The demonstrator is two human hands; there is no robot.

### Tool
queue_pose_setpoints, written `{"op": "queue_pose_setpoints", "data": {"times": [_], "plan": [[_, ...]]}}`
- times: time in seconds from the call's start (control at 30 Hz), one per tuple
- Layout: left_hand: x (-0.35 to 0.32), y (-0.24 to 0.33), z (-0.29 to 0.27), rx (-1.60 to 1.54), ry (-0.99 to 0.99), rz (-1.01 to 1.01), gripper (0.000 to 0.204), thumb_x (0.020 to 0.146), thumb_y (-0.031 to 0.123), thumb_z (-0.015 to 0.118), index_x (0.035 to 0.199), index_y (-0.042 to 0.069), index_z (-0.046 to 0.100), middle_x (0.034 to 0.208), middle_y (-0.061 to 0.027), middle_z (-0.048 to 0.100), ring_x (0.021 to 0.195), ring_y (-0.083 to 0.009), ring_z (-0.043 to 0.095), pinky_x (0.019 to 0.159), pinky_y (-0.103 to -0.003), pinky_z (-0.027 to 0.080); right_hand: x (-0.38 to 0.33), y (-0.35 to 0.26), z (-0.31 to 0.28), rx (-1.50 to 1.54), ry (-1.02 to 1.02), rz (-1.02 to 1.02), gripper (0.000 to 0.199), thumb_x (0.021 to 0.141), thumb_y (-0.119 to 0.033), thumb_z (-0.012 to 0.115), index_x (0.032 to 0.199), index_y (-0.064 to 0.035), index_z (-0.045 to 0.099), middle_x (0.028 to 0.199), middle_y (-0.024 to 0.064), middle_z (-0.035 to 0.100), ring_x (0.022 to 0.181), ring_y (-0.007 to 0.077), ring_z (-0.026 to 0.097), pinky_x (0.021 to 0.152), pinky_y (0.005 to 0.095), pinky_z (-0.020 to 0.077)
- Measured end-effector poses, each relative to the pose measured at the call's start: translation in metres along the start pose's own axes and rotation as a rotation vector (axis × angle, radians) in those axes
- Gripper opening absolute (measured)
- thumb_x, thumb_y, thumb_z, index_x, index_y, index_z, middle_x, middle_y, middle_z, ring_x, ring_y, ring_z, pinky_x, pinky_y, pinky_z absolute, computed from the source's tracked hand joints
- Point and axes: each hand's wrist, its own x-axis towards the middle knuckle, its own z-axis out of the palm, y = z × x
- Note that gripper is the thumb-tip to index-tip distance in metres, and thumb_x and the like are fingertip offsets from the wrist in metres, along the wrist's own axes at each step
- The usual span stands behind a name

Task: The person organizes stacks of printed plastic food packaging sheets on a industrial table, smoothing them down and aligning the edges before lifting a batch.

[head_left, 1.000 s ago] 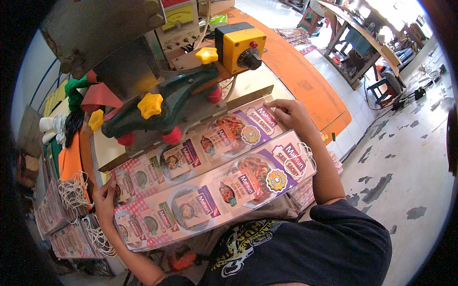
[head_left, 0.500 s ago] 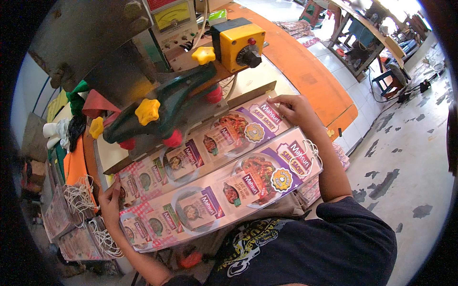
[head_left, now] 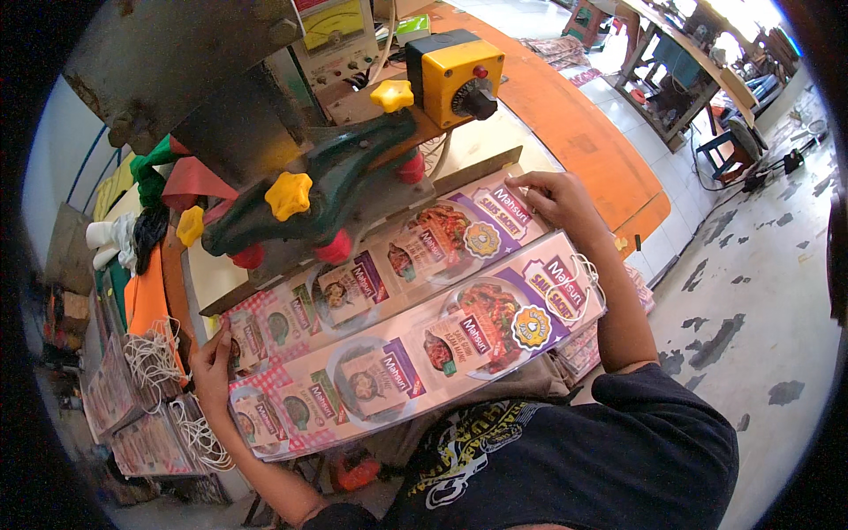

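Note:
A long printed plastic sheet (head_left: 358, 293), with pictures of food and a purple band, lies on the machine's bed against a metal guide strip. My left hand (head_left: 212, 362) pinches its left end, fingers together. At the far right corner, my right hand (head_left: 558, 201) is closed on the sheet's edge with bent fingers. Nearer to me, a stack of similar printed sheets (head_left: 397, 408) lies partly over the first one, with a white cord (head_left: 590, 281) looped at its right end. Above the far sheet stands the press head's green metal frame (head_left: 353, 163).
A yellow control box (head_left: 455, 75) with a black knob stands on the orange table (head_left: 579, 115). Yellow star knobs (head_left: 290, 196) top the press. More corded printed sheets (head_left: 150, 442) are piled at the lower left. A workbench (head_left: 671, 66) stands at the far right.
The scene sits slightly farther right in the picture as the view shifts. Both hands keep their hold on the far sheet, which stays about where it was on the bed.

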Motion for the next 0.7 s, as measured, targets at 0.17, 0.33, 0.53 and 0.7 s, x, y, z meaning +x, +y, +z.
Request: {"op": "queue_pose_setpoints", "data": {"times": [0.17, 0.33, 0.53, 0.7], "plan": [[0.001, -0.015, -0.003, 0.003, 0.008, 0.025, 0.040, 0.106, 0.027, 0.060, 0.134, -0.002, 0.065, 0.104, -0.0048, 0.074, 0.089, -0.0086, 0.060, 0.082, -0.025, 0.048, -0.001, -0.012, -0.004, 0.019, -0.033, 0.055, 0.027, 0.095, -0.021, 0.062, 0.115, -0.0092, 0.076, 0.097, 0.0186, 0.075, 0.081, 0.0291, 0.071, 0.078, 0.0397, 0.0537], [0.000, -0.036, -0.008, -0.116, 0.081, -0.029, 0.038, 0.107, 0.025, 0.059, 0.129, -0.004, 0.069, 0.109, -0.0076, 0.074, 0.094, -0.0111, 0.063, 0.087, -0.027, 0.049, 0.000, -0.013, -0.004, 0.008, -0.029, 0.042, 0.027, 0.095, -0.018, 0.062, 0.115, -0.0091, 0.076, 0.090, 0.0184, 0.073, 0.074, 0.0262, 0.068, 0.075, 0.0387, 0.0538], [-0.001, -0.056, -0.012, -0.196, 0.094, -0.004, 0.036, 0.106, 0.022, 0.059, 0.129, -0.005, 0.069, 0.110, -0.0082, 0.074, 0.096, -0.0110, 0.063, 0.088, -0.027, 0.049, 0.001, -0.006, 0.002, 0.039, 0.025, -0.048, 0.031, 0.089, -0.006, 0.057, 0.114, -0.0068, 0.076, 0.062, 0.0087, 0.055, 0.055, 0.0134, 0.049, 0.055, 0.0324, 0.0435], [0.001, -0.041, -0.009, -0.158, 0.085, -0.036, 0.036, 0.106, 0.022, 0.060, 0.128, -0.004, 0.069, 0.111, -0.0080, 0.075, 0.098, -0.0105, 0.063, 0.090, -0.027, 0.048, -0.001, -0.006, 0.002, 0.034, 0.037, 0.034, 0.026, 0.092, -0.009, 0.056, 0.112, -0.0072, 0.072, 0.061, 0.0083, 0.053, 0.055, 0.0155, 0.050, 0.056, 0.0340, 0.0425]]}}
